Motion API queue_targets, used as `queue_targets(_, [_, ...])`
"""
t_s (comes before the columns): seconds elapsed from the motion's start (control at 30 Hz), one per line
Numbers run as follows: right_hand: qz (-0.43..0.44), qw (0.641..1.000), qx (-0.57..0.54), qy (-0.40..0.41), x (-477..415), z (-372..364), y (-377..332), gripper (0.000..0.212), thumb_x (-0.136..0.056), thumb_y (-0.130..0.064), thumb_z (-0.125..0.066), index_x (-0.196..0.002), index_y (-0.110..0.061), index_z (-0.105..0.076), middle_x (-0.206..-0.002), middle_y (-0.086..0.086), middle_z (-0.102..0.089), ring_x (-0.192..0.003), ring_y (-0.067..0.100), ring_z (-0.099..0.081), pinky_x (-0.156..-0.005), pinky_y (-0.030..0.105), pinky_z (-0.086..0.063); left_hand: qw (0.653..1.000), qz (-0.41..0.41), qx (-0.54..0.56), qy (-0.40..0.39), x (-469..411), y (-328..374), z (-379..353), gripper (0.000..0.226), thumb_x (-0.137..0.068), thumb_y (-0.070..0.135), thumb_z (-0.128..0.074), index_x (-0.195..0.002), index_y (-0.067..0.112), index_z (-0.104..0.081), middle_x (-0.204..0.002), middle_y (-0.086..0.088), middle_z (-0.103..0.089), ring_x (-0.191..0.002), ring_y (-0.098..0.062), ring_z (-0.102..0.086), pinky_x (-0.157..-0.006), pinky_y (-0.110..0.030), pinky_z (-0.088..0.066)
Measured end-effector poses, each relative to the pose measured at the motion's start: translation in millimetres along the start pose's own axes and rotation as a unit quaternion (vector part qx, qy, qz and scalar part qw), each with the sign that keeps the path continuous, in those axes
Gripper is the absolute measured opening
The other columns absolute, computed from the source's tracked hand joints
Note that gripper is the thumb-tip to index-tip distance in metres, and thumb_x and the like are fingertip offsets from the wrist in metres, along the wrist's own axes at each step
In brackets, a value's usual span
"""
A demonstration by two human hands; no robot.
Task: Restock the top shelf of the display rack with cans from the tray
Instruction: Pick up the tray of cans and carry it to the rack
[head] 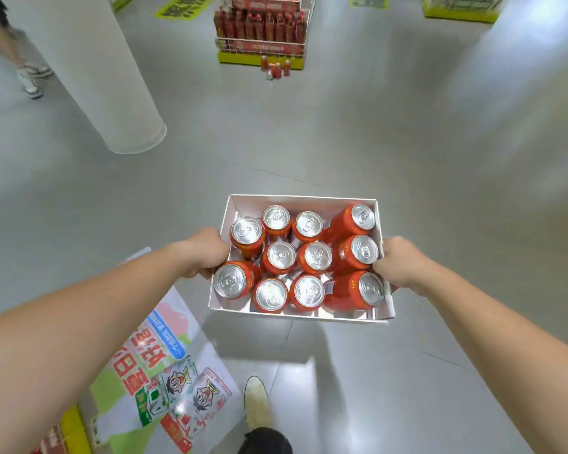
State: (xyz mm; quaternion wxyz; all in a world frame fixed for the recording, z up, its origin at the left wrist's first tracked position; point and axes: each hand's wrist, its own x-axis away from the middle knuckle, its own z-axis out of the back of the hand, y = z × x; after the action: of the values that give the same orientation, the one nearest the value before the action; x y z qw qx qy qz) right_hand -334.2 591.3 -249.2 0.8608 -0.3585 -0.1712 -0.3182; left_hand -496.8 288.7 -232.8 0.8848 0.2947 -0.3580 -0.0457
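Note:
I carry a white cardboard tray (304, 200) at waist height over the grey floor. Several red cans with silver tops (314, 256) fill it; most stand upright, and those along the right side lean. My left hand (204, 252) grips the tray's left wall and my right hand (399, 265) grips its right wall. Far ahead stands the display rack (263, 27), packed with red cans on its lower tiers, with its top out of view. A few loose red cans (274, 68) stand on the floor in front of the rack.
A thick white pillar (89, 70) rises at the left. Another person's legs (17, 54) are at the far left. A printed display board (164, 381) sits low on my left, and my shoe (255, 401) is below the tray. Yellow-based displays (463, 8) stand far right.

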Motion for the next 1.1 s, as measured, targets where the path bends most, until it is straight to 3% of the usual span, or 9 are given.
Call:
queue_targets(0.07, [0.011, 1.000, -0.001, 0.016, -6.2, 34.3, -37.2, 0.013, -0.076, -0.002, -0.051, -0.076, 0.003, -0.063, -0.073, 0.021, -0.071, -0.061, 0.034, -0.070, -0.055, 0.048, -0.063, 1.000, -0.001, 0.012, 0.002, -3.5, 28.3, 28.3, 0.012, -0.090, 0.000, -0.058, -0.078, 0.000, -0.060, -0.062, -0.011, -0.062, -0.055, -0.027, -0.062, -0.050, -0.031, -0.054])
queue_targets(0.2, [0.019, 0.998, -0.004, 0.054, -42.9, 90.9, -108.1, 0.021, -0.080, 0.004, -0.050, -0.061, -0.006, -0.052, -0.061, 0.011, -0.058, -0.051, 0.029, -0.061, -0.051, 0.041, -0.060, 0.999, -0.012, 0.032, -0.007, -46.3, 78.2, 91.1, 0.013, -0.090, 0.010, -0.067, -0.078, 0.006, -0.062, -0.062, -0.007, -0.064, -0.054, -0.023, -0.062, -0.047, -0.029, -0.052])
queue_targets(0.37, [0.033, 0.997, 0.036, 0.055, -124.0, 150.0, -183.3, 0.012, -0.078, -0.006, -0.052, -0.076, 0.000, -0.062, -0.079, 0.018, -0.071, -0.069, 0.036, -0.072, -0.061, 0.048, -0.063, 0.999, -0.024, 0.040, 0.009, -110.3, 141.8, 174.4, 0.014, -0.092, 0.008, -0.062, -0.078, 0.007, -0.059, -0.054, -0.004, -0.058, -0.035, -0.014, -0.052, -0.034, -0.021, -0.040])
queue_targets(0.47, [0.039, 0.998, 0.021, 0.044, -170.7, 178.8, -227.4, 0.018, -0.076, -0.003, -0.047, -0.083, 0.004, -0.063, -0.084, 0.024, -0.071, -0.066, 0.037, -0.072, -0.056, 0.047, -0.063, 0.998, -0.032, 0.053, 0.025, -151.6, 179.0, 222.7, 0.022, -0.094, 0.004, -0.059, -0.073, 0.007, -0.053, -0.040, 0.002, -0.052, -0.026, -0.008, -0.045, -0.030, -0.018, -0.035])
queue_targets(0.57, [0.038, 0.999, 0.003, 0.036, -222.3, 204.5, -266.4, 0.019, -0.076, 0.000, -0.045, -0.083, 0.005, -0.062, -0.085, 0.026, -0.071, -0.067, 0.041, -0.074, -0.058, 0.052, -0.063, 0.998, -0.031, 0.045, 0.032, -197.1, 209.2, 261.8, 0.023, -0.094, 0.002, -0.057, -0.073, 0.008, -0.051, -0.043, 0.001, -0.051, -0.025, -0.008, -0.044, -0.031, -0.017, -0.034])
queue_targets(0.73, [0.054, 0.998, -0.009, 0.029, -336.6, 242.7, -326.4, 0.023, -0.076, -0.004, -0.046, -0.087, 0.007, -0.063, -0.088, 0.026, -0.073, -0.070, 0.040, -0.074, -0.062, 0.054, -0.063, 0.998, -0.023, 0.033, 0.053, -285.9, 262.5, 326.4, 0.014, -0.092, 0.001, -0.056, -0.078, 0.002, -0.058, -0.060, -0.007, -0.060, -0.042, -0.016, -0.056, -0.034, -0.024, -0.045])
queue_targets(0.9, [0.073, 0.997, -0.021, 0.022, -458.9, 285.5, -393.1, 0.016, -0.076, -0.002, -0.047, -0.078, 0.000, -0.062, -0.080, 0.019, -0.072, -0.068, 0.038, -0.074, -0.057, 0.049, -0.063, 0.997, -0.014, 0.041, 0.064, -389.3, 318.4, 396.6, 0.009, -0.089, 0.006, -0.062, -0.093, 0.001, -0.068, -0.076, -0.013, -0.074, -0.065, -0.029, -0.075, -0.057, -0.045, -0.064])
queue_targets(1.1, [0.085, 0.996, -0.012, 0.014, -595.8, 345.2, -494.1, 0.014, -0.077, -0.001, -0.048, -0.077, 0.000, -0.062, -0.072, 0.017, -0.066, -0.068, 0.039, -0.074, -0.053, 0.046, -0.061, 0.995, -0.008, 0.064, 0.070, -505.3, 380.6, 490.4, 0.009, -0.089, 0.006, -0.062, -0.092, 0.000, -0.068, -0.074, -0.012, -0.074, -0.066, -0.029, -0.074, -0.054, -0.042, -0.062])
